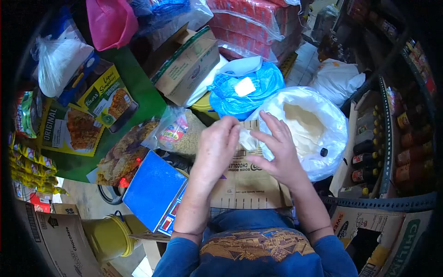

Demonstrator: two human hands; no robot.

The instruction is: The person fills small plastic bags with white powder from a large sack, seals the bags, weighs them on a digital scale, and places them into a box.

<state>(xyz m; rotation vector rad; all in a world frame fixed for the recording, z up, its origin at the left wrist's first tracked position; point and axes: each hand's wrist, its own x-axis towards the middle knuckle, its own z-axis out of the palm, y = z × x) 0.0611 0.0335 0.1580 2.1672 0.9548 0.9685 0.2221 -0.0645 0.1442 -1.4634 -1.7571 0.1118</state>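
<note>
My left hand is closed, its fingers pinching a small, pale plastic bag in front of my chest. On the other side of the bag, my right hand has its fingers spread, with the fingertips near or touching the plastic. What the bag contains is not clear. Under both hands lies a flattened brown cardboard box with printed lettering. To the right stands a large sack lined with white plastic, holding pale powder. A small black knob shows at the powder's edge.
A scale with a blue top sits left of my forearm. Behind the hands are a blue plastic bag and a clear bag of small tan pieces. Bottles line the right shelf; a yellow bucket stands lower left.
</note>
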